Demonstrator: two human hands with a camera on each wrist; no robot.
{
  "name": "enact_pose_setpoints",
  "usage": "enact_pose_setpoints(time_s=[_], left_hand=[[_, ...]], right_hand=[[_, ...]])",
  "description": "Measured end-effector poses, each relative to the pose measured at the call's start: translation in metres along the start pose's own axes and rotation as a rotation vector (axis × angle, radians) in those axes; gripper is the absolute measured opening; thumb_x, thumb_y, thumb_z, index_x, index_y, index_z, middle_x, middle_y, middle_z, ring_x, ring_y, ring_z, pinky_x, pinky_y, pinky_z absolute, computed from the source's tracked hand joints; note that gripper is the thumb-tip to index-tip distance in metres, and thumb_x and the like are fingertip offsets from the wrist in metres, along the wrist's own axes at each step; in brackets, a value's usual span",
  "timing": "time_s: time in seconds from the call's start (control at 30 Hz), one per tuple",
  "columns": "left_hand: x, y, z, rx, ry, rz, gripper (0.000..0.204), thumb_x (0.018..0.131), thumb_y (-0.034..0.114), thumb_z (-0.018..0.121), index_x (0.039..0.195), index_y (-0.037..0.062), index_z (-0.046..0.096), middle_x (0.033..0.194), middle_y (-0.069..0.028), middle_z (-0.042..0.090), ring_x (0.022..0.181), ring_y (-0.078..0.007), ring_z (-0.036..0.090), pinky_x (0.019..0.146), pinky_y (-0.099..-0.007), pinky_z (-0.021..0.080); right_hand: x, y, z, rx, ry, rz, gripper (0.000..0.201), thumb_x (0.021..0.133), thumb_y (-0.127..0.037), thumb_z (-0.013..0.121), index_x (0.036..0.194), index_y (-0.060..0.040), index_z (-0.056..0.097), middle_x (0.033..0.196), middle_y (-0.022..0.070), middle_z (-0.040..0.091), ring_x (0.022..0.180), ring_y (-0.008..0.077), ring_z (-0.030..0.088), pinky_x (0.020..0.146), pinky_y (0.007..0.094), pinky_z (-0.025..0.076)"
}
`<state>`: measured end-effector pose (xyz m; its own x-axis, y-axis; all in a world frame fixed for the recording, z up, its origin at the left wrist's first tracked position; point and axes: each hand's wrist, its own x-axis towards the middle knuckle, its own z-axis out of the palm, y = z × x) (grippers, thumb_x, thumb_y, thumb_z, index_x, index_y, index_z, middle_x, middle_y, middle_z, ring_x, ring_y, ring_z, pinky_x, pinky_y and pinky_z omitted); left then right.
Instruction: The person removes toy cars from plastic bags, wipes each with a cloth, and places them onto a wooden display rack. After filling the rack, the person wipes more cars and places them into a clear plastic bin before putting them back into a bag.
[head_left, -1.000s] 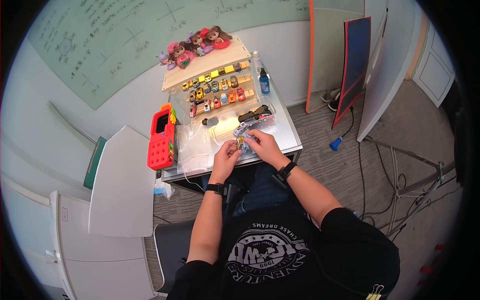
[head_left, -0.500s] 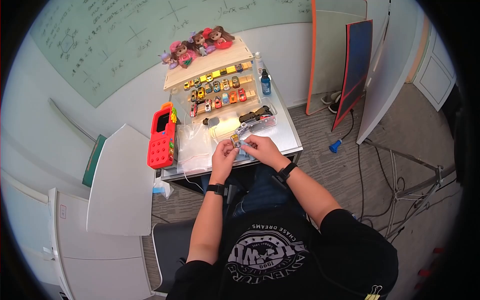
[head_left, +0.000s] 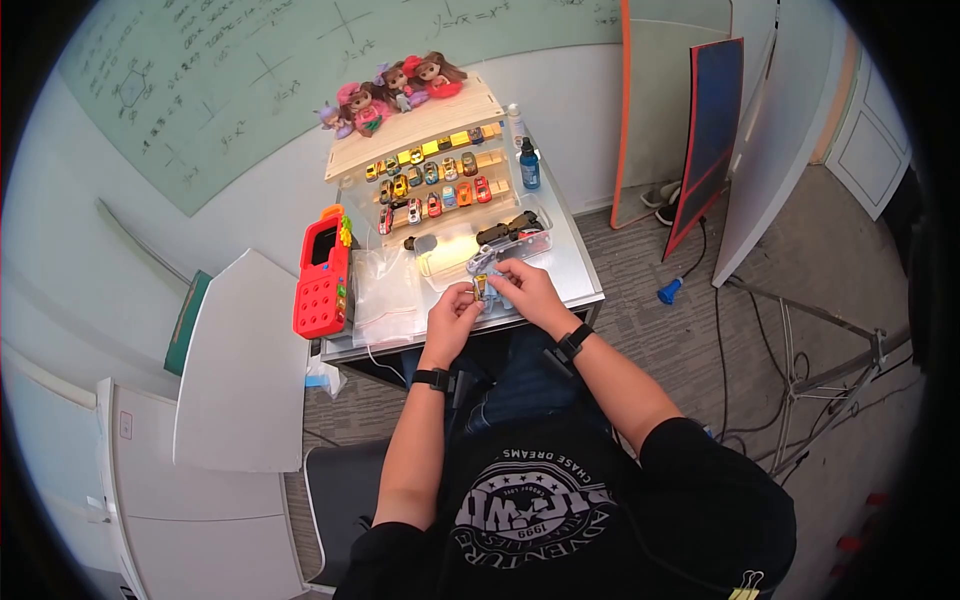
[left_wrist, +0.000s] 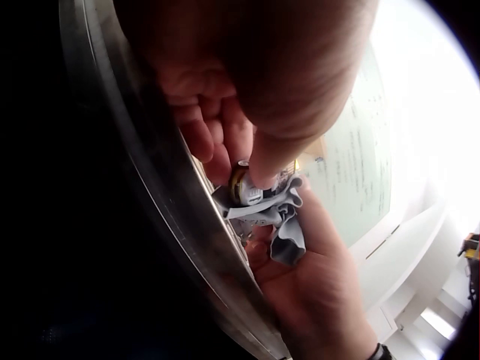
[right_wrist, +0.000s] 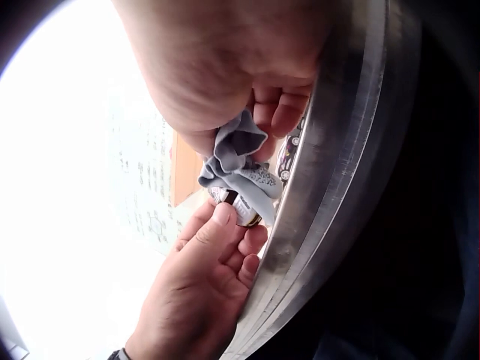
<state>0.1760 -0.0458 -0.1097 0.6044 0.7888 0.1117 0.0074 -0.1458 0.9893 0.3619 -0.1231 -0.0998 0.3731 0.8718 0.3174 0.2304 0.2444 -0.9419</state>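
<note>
Pinched in the left hand's grip at the bench's six-o'clock edge, the small toy car is being wiped by the right hand, which grips a grey cloth; turning the car to an unwiped face seems next.

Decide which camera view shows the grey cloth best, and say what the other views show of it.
The right wrist view is best: the grey cloth fills mid-frame, bunched in the right hand, draped over the toy car the left hand pinches. The left wrist view shows its folds partly shadowed; the head view shows only a bluish scrap.
</note>
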Motion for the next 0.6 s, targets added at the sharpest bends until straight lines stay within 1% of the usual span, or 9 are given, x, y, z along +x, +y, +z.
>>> enact_pose_setpoints(time_s=[0.13, 0.2, 0.23, 0.3, 0.33, 0.4, 0.47, 0.53, 0.6], left_hand=[[0.001, -0.003, -0.002, -0.031, 0.036, 0.06, 0.032, 0.097, 0.0, 0.07, 0.126, -0.0016, 0.058, 0.1, -0.0055, 0.072, 0.089, -0.0095, 0.067, 0.08, -0.0238, 0.054], [0.002, -0.005, -0.004, -0.053, 0.058, 0.066, 0.032, 0.097, 0.0, 0.07, 0.127, -0.0013, 0.057, 0.101, -0.0056, 0.071, 0.09, -0.0094, 0.067, 0.08, -0.0236, 0.054], [0.003, -0.006, -0.005, -0.076, 0.079, 0.072, 0.032, 0.098, 0.001, 0.069, 0.128, -0.0011, 0.056, 0.102, -0.0058, 0.071, 0.091, -0.0094, 0.066, 0.08, -0.0234, 0.053], [0.004, -0.007, -0.008, -0.139, 0.079, 0.051, 0.032, 0.099, 0.002, 0.068, 0.128, -0.0004, 0.056, 0.102, -0.0052, 0.07, 0.092, -0.0098, 0.065, 0.081, -0.024, 0.053], [0.004, -0.007, -0.009, -0.202, 0.08, 0.031, 0.031, 0.099, 0.003, 0.068, 0.128, 0.0003, 0.056, 0.102, -0.0045, 0.069, 0.093, -0.0102, 0.065, 0.081, -0.0246, 0.053], [0.004, -0.008, -0.01, -0.171, 0.065, 0.039, 0.031, 0.1, 0.003, 0.068, 0.128, 0.0007, 0.056, 0.101, -0.0044, 0.069, 0.092, -0.0102, 0.065, 0.081, -0.0246, 0.054], [0.003, -0.008, -0.01, -0.141, 0.048, 0.045, 0.031, 0.1, 0.004, 0.068, 0.129, 0.0011, 0.056, 0.101, -0.0042, 0.069, 0.091, -0.0102, 0.065, 0.081, -0.0245, 0.054], [0.002, -0.005, -0.009, -0.063, 0.001, -0.015, 0.033, 0.1, 0.004, 0.067, 0.131, 0.0016, 0.056, 0.101, -0.0046, 0.07, 0.089, -0.0104, 0.066, 0.081, -0.0248, 0.056], [0.0, 0.0, -0.005, -0.06, 0.001, 0.001, 0.034, 0.099, 0.004, 0.069, 0.131, 0.0011, 0.058, 0.098, -0.0042, 0.071, 0.087, -0.0095, 0.066, 0.078, -0.0243, 0.055]], right_hand=[[-0.002, -0.005, 0.0, -0.059, -0.067, -0.005, 0.028, 0.096, -0.024, 0.077, 0.108, 0.0006, 0.072, 0.081, 0.0062, 0.071, 0.071, 0.0106, 0.062, 0.067, 0.0284, 0.052], [-0.002, -0.007, -0.001, -0.086, -0.148, -0.014, 0.027, 0.095, -0.026, 0.078, 0.104, -0.0011, 0.072, 0.081, 0.0084, 0.072, 0.071, 0.0156, 0.066, 0.068, 0.0313, 0.053], [-0.002, -0.008, -0.001, -0.085, -0.147, -0.013, 0.027, 0.095, -0.026, 0.078, 0.104, -0.0011, 0.072, 0.081, 0.0084, 0.072, 0.071, 0.0156, 0.066, 0.068, 0.0313, 0.053], [-0.003, -0.013, -0.002, -0.384, -0.224, -0.104, 0.027, 0.093, -0.029, 0.078, 0.101, -0.003, 0.073, 0.083, 0.0115, 0.073, 0.073, 0.0229, 0.069, 0.069, 0.035, 0.055], [-0.004, -0.012, -0.002, -0.383, -0.223, -0.103, 0.027, 0.093, -0.029, 0.078, 0.101, -0.003, 0.073, 0.083, 0.0115, 0.073, 0.073, 0.0229, 0.069, 0.069, 0.035, 0.055], [-0.004, -0.009, 0.0, -0.359, -0.201, -0.111, 0.028, 0.092, -0.031, 0.078, 0.1, -0.0044, 0.074, 0.085, 0.0136, 0.073, 0.076, 0.0281, 0.071, 0.071, 0.0374, 0.055], [-0.003, -0.007, 0.0, -0.298, -0.17, -0.084, 0.028, 0.093, -0.03, 0.078, 0.101, -0.0035, 0.073, 0.085, 0.0133, 0.074, 0.076, 0.0265, 0.071, 0.071, 0.0365, 0.055], [-0.003, -0.006, -0.001, -0.239, -0.138, -0.057, 0.028, 0.093, -0.029, 0.077, 0.101, -0.0026, 0.073, 0.085, 0.0129, 0.074, 0.076, 0.0248, 0.071, 0.071, 0.0356, 0.055], [-0.003, -0.009, -0.002, -0.097, -0.052, -0.022, 0.027, 0.095, -0.026, 0.076, 0.103, -0.0002, 0.073, 0.086, 0.0118, 0.074, 0.076, 0.0208, 0.07, 0.071, 0.0336, 0.055]])
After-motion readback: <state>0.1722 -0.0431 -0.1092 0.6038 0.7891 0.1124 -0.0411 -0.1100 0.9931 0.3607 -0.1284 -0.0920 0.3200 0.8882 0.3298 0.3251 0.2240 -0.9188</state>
